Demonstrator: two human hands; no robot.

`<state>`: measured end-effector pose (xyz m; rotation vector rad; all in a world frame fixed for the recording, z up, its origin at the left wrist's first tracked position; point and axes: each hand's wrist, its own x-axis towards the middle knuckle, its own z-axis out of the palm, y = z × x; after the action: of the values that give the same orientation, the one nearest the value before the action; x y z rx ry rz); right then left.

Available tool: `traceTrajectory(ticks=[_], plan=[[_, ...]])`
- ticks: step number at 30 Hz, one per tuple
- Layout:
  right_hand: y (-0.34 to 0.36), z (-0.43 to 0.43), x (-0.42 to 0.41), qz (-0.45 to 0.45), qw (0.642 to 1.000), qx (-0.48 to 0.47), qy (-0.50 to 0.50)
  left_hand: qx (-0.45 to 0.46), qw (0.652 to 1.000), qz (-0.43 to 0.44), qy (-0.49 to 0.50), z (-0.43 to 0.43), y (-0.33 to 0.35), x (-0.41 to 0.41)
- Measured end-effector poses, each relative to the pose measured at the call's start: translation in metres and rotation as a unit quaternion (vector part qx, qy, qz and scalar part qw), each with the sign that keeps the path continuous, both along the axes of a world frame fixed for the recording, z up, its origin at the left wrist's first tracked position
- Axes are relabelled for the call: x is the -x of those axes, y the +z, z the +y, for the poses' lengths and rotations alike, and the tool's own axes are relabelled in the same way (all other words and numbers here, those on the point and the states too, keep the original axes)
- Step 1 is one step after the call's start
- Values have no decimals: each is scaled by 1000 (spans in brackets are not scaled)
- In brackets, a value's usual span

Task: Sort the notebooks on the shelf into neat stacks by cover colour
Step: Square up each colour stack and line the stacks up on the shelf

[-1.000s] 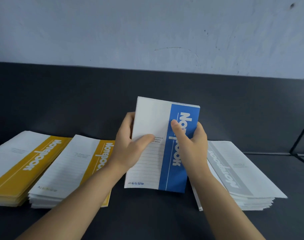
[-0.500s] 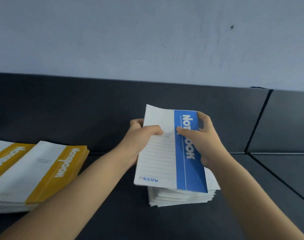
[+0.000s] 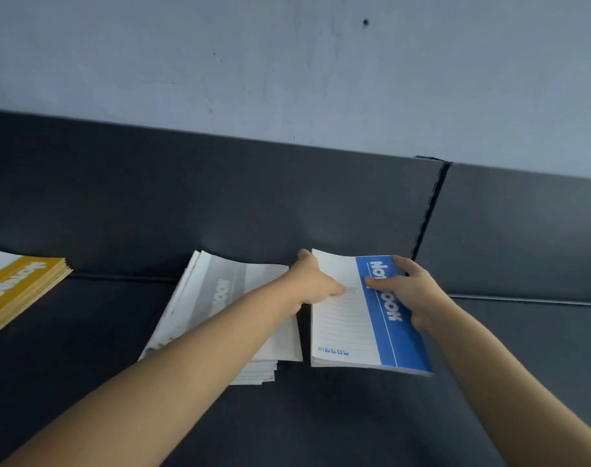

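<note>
Pale, blotchy wall (image 3: 287, 62) behind; dark shelf (image 3: 119, 419) below, split by a seam (image 3: 429, 210) at right. Largest on it, grey stack (image 3: 220, 298) at centre, fanned and untidy, partly covered by the left arm (image 3: 186, 372). Just right of that, blue bundle (image 3: 365, 325), close beside the grey stack without overlapping, near edge low over the shelf (touching or not, cannot tell). Probably being set down to start a blue pile of its own. Yellow stack (image 3: 21, 291) well apart at far left, cut by the frame. Left hand (image 3: 312, 281) pinching the bundle's left edge, thumb on top. Right hand (image 3: 412, 291) gripping the top right corner, thumb on the blue band. Held from both sides, likely to keep covers square. Only the grey stack's splayed edge crowding the spot.
</note>
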<state>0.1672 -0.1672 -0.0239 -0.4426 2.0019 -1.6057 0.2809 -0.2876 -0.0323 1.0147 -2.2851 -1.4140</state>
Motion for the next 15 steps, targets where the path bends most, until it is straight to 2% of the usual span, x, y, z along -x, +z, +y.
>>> traceTrajectory(ticks=[3,6,9,10,11,13,14,15], plan=[[-16,1,10,20,999,-29,3,120,989,-75,-43,11,-5,10],[-37,-4,13,29,998,-52,11,223,957,-143,-117,16,-9,14],[-53,-14,13,123,987,-105,21,307,912,-212,-167,17,-17,14],[-55,-17,12,192,968,-158,38,327,903,-216,-174,16,-19,12],[-54,-18,10,272,933,-229,51,343,900,-205,-173,15,-16,8],[-46,-19,3,415,848,-326,53,355,911,-154,-145,8,-5,-7],[-41,-20,-3,448,835,-315,53,350,920,-130,-120,0,2,-17],[-36,-21,-9,452,844,-282,66,343,928,-113,-92,-10,8,-30]])
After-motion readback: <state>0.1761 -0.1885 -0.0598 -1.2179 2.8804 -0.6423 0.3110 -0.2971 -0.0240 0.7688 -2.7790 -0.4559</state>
